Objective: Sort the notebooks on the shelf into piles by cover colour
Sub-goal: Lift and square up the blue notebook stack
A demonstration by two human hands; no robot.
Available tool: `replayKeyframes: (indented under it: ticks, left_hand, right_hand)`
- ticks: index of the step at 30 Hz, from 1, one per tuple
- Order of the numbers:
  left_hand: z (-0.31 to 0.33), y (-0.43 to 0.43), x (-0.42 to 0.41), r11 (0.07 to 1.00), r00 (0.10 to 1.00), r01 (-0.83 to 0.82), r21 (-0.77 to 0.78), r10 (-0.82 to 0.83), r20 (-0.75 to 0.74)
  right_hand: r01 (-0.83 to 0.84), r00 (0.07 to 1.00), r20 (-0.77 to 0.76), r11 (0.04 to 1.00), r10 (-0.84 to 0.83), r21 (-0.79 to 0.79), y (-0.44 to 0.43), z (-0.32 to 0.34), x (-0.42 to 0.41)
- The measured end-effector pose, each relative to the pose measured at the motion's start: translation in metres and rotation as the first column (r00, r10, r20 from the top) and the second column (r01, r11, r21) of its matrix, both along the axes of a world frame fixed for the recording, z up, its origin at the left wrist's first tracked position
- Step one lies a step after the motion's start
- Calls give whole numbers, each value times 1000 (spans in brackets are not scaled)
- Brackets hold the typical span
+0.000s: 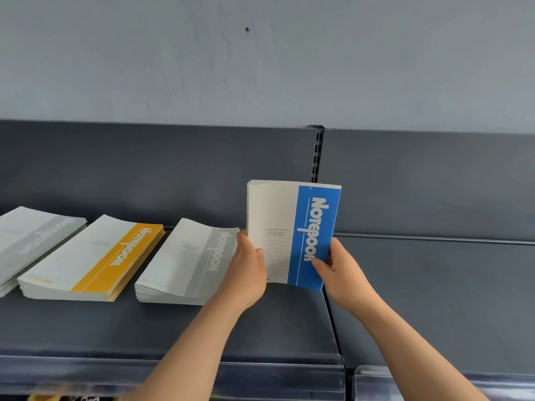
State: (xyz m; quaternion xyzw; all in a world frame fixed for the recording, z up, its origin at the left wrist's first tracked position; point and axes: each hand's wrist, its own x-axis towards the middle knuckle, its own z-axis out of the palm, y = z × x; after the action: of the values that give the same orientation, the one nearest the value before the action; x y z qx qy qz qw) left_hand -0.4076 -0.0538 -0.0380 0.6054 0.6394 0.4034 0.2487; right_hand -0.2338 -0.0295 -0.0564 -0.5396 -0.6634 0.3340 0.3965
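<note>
Blue runs down the right half of the cover I hold up: a blue-banded stack of notebooks, standing nearly upright with its long axis vertical and its lower edge just above the dark grey shelf. My left hand pinches the white lower-left edge, thumb on the front cover, the other fingers hidden behind. My right hand clamps the lower-right corner over the blue band, thumb pressed on the front. Both sets of fingers are closed narrow around the stack, which looks like several notebooks rather than one, though I cannot count them.

To my left, three piles lie flat on the shelf, long axes running away from me and slanting. The grey-banded pile sits just beside my left hand, almost touching it. The yellow-banded pile lies beyond it, and another grey-banded pile sits at the far left edge, partly cut off.

No blue pile shows yet, so I judge these should go down on the bare shelf directly under my hands, right of the nearest grey pile. That means tipping the stack forward until it lies flat, parallel to the others.
</note>
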Motion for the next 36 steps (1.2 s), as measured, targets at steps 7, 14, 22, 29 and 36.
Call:
replayKeyframes:
  ticks: [7, 14, 22, 29, 36]
  left_hand:
    - [-11, 22, -5, 990, 988, -128, -57, 123, -89]
    - [-26, 30, -6, 981, 971, -167, -95, 147, -187]
    - [-28, 34, -1, 970, 936, -221, -103, 181, -303]
    - [-26, 31, 1, 969, 920, -227, -99, 180, -348]
    - [-26, 25, -2, 980, 941, -174, -95, 137, -310]
  right_hand:
    - [78, 997, -9, 997, -78, -20, 8, 5, 0]
    - [115, 983, 159, 984, -92, -140, 17, -12, -3]
    - [156, 942, 323, 969, -87, -193, 30, -19, -6]
    - [185, 923, 370, 963, -103, -193, 34, -20, -6]
    - [201, 941, 303, 969, -151, -141, 29, -23, -6]
